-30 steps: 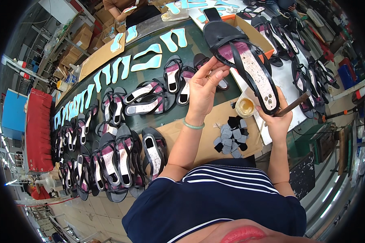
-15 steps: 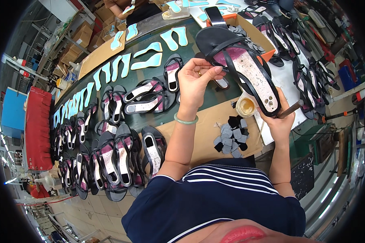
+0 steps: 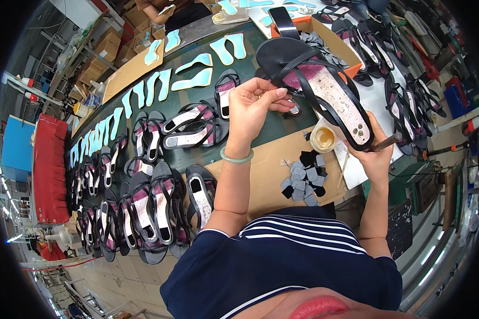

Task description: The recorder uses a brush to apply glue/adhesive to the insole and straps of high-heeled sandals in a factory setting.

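A black sandal [image 3: 324,85] with thin crossed straps and a pink-and-white, speckled inner sole is held up in front of me, toe to the far left. My right hand [image 3: 377,154] grips its heel end from below, and a brown rod-like handle [image 3: 386,142] sticks out of the same hand. My left hand [image 3: 254,109] is closed in a pinch at the sandal's strap near the toe; the fingertips partly hide what they hold. Below the sandal, an open jar [image 3: 322,139] of yellowish paste stands by a pile of small grey and black pads [image 3: 303,178].
Many similar sandals [image 3: 149,207] crowd the left of the dark green table [image 3: 197,157], with light blue sole pieces [image 3: 157,85] beyond. An orange box [image 3: 351,72] of grey pads and a phone [image 3: 283,21] are at the back. Another person [image 3: 162,10] sits across.
My left hand has shifted slightly left, still pinching by the toe. The heel of the sandal and my right hand have moved a little to the right.
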The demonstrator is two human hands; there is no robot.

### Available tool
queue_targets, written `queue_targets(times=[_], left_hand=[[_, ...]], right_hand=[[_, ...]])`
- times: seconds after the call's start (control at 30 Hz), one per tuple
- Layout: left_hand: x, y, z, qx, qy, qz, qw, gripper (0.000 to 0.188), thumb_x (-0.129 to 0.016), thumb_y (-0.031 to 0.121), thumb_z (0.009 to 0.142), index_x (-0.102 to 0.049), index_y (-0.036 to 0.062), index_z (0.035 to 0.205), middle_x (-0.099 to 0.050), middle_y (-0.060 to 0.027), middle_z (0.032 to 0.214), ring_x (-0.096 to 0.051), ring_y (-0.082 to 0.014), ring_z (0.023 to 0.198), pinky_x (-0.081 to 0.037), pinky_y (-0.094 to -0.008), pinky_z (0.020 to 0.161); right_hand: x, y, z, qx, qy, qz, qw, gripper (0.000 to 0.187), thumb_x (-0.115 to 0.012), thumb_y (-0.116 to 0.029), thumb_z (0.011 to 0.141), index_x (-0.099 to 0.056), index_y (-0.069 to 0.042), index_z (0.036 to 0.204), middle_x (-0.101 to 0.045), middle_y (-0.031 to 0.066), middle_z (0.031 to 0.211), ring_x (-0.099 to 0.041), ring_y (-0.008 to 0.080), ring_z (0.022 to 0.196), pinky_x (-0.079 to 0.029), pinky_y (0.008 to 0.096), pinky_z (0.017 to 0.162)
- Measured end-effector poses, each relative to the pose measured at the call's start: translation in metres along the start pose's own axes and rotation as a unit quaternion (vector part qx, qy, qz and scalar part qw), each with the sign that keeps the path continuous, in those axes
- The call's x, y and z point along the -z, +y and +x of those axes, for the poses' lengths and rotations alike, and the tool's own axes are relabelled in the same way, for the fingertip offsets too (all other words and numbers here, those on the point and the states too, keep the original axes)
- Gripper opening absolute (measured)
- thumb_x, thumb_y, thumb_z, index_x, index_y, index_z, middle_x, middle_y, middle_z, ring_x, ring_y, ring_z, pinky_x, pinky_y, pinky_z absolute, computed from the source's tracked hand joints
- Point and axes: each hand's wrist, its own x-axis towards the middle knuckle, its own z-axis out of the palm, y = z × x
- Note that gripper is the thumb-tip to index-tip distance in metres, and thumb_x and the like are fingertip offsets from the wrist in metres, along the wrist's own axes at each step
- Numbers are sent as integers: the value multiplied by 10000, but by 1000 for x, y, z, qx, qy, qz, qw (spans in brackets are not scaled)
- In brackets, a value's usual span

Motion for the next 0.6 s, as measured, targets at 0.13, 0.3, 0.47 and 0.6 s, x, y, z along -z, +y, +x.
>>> queue_targets(times=[0.13, 0.3, 0.47, 0.6], left_hand=[[0, 1, 1, -11, -3, 39, 999, 95, -578, -19, 892, -593, -94, 836, -675, -213, 782, -707, -270, 694, -600, -309, 608], [2, 0, 0, -21, -14, 44, 999, 106, -550, -21, 911, -600, -112, 891, -677, -201, 813, -706, -256, 756, -600, -301, 651], [2, -6, -1, -33, -35, 66, 997, 67, -583, -56, 875, -602, -115, 900, -677, -192, 822, -703, -243, 776, -598, -292, 669], [2, -8, 1, 2, -14, 74, 997, 42, -606, -61, 852, -609, -98, 870, -679, -189, 818, -704, -235, 738, -594, -289, 635]], right_hand=[[0, -1, -1, 6, 4, 1, 1000, 784, -750, 139, 658, -407, 86, 1361, -580, 149, 1223, -590, 177, 1076, -493, 303, 925], [-4, -6, 1, 32, 11, 31, 999, 784, -753, 136, 656, -407, 88, 1358, -584, 150, 1218, -591, 179, 1075, -492, 304, 927], [-2, -5, -1, 9, 17, 12, 1000, 778, -757, 133, 654, -415, 91, 1351, -585, 152, 1215, -593, 181, 1074, -494, 304, 924], [-1, -2, -3, 5, 15, -17, 1000, 766, -760, 129, 651, -429, 94, 1341, -586, 155, 1212, -596, 183, 1067, -497, 305, 921]])
